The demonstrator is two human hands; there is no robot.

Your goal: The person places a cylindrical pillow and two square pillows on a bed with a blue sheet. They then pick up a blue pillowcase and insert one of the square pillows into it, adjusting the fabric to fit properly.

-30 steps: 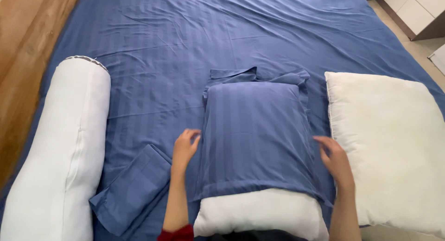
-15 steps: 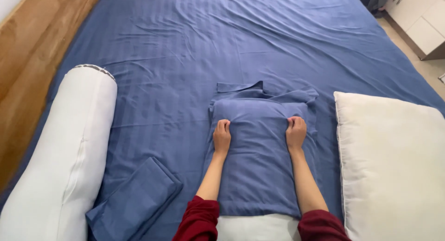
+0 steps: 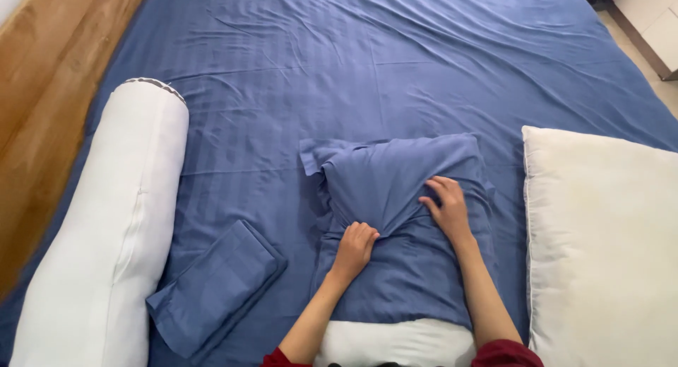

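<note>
Both hands (image 3: 357, 243) slid nearer, seemingly bunching pillowcase (image 3: 395, 197).

A blue striped bed sheet (image 3: 395, 63) covers the mattress across most of the view, creased at 12 o'clock. At 9 o'clock lies a long white bolster (image 3: 106, 233), running lengthwise along the sheet's edge, with a zip seam down its side. Just beside its lower end, at 7 o'clock, rests a folded blue cloth (image 3: 215, 289). At 3 to 4 o'clock lies a bare white pillow (image 3: 604, 247). Wooden flooring (image 3: 49, 91) shows at 10 o'clock, pale furniture (image 3: 653, 21) at 1 o'clock.
</note>
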